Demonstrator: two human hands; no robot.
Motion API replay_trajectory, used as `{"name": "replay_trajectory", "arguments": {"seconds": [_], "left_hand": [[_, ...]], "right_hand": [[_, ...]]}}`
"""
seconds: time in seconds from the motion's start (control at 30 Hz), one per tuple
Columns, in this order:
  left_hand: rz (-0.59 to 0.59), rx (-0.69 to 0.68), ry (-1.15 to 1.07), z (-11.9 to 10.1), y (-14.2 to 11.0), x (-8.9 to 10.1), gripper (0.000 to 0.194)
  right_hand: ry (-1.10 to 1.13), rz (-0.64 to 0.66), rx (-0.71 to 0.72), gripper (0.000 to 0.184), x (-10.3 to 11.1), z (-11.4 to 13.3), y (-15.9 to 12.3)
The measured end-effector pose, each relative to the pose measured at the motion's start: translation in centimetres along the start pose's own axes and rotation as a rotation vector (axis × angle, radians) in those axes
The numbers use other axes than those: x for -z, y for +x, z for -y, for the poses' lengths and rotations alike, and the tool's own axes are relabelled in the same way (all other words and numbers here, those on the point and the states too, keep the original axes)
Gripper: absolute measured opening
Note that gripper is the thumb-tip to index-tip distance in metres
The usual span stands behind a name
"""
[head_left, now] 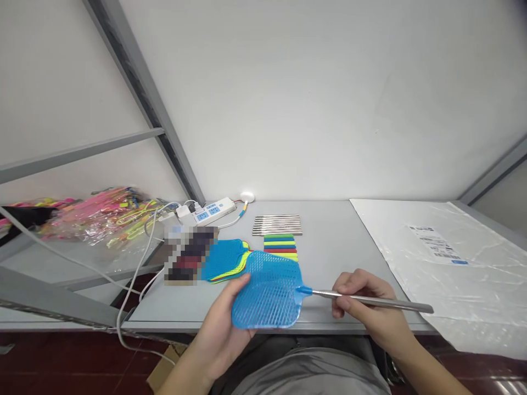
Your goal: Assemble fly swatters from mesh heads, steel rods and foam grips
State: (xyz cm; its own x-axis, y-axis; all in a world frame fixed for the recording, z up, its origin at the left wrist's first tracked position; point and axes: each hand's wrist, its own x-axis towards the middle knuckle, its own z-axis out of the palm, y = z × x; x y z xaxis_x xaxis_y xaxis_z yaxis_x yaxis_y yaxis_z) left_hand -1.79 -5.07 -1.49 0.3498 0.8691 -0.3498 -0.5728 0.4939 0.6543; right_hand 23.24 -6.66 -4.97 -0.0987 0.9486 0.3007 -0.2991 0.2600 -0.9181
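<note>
A blue fly swatter head (pixel 267 291) lies across my left hand (pixel 224 318), its thumb on top of the mesh and the other fingers hidden beneath. My right hand (pixel 362 299) pinches a metal rod (pixel 387 302) between thumb and fingers. The rod's thin end meets the blue socket of the swatter head, and its thick end points right. Behind my left hand sits a stack of blue, yellow and red swatter heads (pixel 224 258). Coloured tubes (pixel 280 247) lie side by side past the held head, and a row of metal rods (pixel 276 225) rests beyond them.
At the back left are a white power strip (pixel 216 211) and loose white cables (pixel 150 247). A blurred box-like item (pixel 191 255) touches the stack. White plastic packaging (pixel 432 274) covers the table's right side. Bagged colourful items (pixel 111 216) lie beyond the metal frame (pixel 144 88).
</note>
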Motion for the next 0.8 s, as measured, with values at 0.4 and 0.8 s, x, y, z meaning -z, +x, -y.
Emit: {"name": "replay_trajectory", "arguments": {"seconds": [0.4,0.8], "left_hand": [[-0.129,-0.128,0.218,0.7,0.0,0.1,0.045],[-0.093,-0.144,0.315,1.6,-0.5,0.7,0.044]], "right_hand": [[0.177,-0.014,-0.293,0.021,-1.3,-0.7,0.1],[-1.294,0.138,0.583,0.021,-1.6,3.8,-0.7]]}}
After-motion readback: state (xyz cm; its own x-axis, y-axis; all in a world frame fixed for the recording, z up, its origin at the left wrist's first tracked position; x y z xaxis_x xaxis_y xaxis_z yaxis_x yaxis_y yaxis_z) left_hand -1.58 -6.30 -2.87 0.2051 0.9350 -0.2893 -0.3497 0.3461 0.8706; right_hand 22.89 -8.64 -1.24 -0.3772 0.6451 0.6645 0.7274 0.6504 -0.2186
